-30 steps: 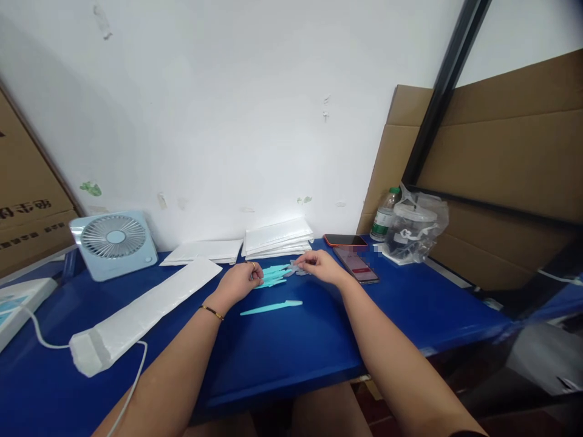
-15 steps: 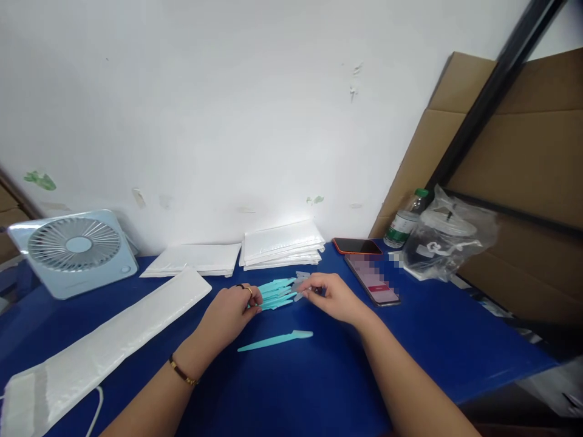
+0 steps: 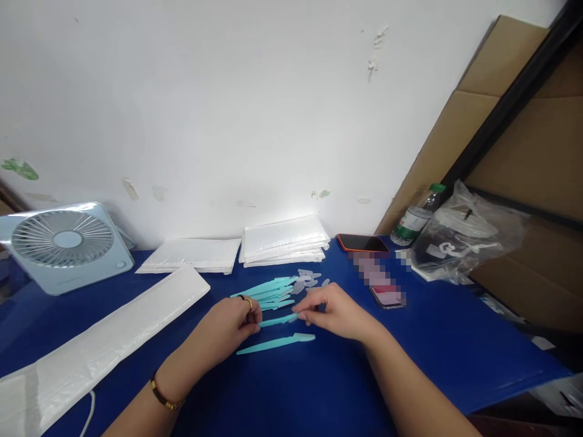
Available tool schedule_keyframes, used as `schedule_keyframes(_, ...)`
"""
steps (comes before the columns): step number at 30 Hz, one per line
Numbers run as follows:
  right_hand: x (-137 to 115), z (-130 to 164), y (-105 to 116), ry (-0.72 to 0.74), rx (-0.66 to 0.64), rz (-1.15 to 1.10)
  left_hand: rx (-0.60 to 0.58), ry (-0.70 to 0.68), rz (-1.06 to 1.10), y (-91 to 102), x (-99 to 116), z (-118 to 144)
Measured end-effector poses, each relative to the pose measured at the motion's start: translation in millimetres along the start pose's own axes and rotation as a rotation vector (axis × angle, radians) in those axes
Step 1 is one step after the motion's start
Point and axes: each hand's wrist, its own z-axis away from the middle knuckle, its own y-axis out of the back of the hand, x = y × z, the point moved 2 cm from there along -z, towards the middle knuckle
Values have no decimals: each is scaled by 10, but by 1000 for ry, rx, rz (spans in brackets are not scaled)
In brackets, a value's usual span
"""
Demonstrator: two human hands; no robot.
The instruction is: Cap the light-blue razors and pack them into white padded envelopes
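My left hand [image 3: 237, 318] is closed around the handle of a turquoise eyebrow razor [image 3: 277, 320], lifted just in front of the pile. At that razor's blade end, my right hand [image 3: 325, 309] pinches a small translucent blade cap, mostly hidden by the fingertips. Behind my hands lies a pile of turquoise eyebrow razors [image 3: 273, 288], with several loose clear caps [image 3: 305, 280] at its right. Closer to me, a single eyebrow razor [image 3: 276, 344] rests on the blue table, its blade end pointing right.
White padded envelopes [image 3: 285, 240] are stacked against the wall, and a long white one [image 3: 113, 334] lies at left near a light blue fan [image 3: 68, 243]. On the right are two phones [image 3: 363, 243], a bottle [image 3: 414, 221] and a bagged container [image 3: 460, 243].
My right hand has come from the clear caps toward me, to the blade end of a razor. My left hand has drawn that razor away from the pile. The view has shifted slightly.
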Motion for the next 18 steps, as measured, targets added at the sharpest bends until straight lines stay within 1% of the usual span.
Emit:
schedule_keyframes(3,6,23,-42,-8,-148,15,-80,26,54,-22,3,53)
schedule_keyframes(6,8,33,-56,-31,-207,60,-93,40,92,-34,10,74)
schedule_keyframes(8,-5,34,-59,-54,-201,59,-89,40,118,-44,17,75)
schedule_keyframes(13,-23,35,-89,-184,-200,-72,-73,60,172,-102,8,70)
schedule_keyframes(15,1,29,-53,-191,-180,-56,-90,64,180,-131,-9,61)
schedule_keyframes(16,24,23,-11,-176,-136,-23,-96,58,182,-140,-18,53)
schedule_keyframes(18,93,8,107,-135,14,97,-73,34,164,-139,-40,28)
